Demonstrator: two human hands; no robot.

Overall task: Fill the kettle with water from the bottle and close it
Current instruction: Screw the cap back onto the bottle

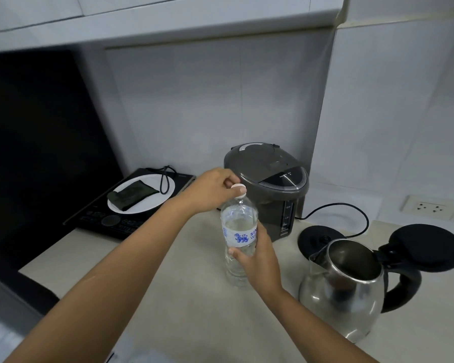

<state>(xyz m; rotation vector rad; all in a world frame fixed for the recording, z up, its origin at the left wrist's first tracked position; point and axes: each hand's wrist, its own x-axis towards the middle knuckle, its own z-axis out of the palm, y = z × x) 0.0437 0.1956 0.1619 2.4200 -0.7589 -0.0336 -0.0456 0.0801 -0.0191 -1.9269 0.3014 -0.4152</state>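
Observation:
A clear plastic water bottle (237,221) with a blue-printed label stands upright on the beige counter (168,297), partly filled. My right hand (260,260) is wrapped around its lower body. My left hand (212,189) pinches the white cap (238,190) at the top. Right of the bottle stands a steel kettle (344,289) with a black handle. Its black lid (427,247) is flipped open, and the inside looks empty.
A grey electric water dispenser (270,184) stands behind the bottle. The kettle's black base (317,238) and its cord lie behind the kettle. An induction hob (131,205) at the left carries a white plate with a dark pouch. A wall socket (430,206) sits at the far right.

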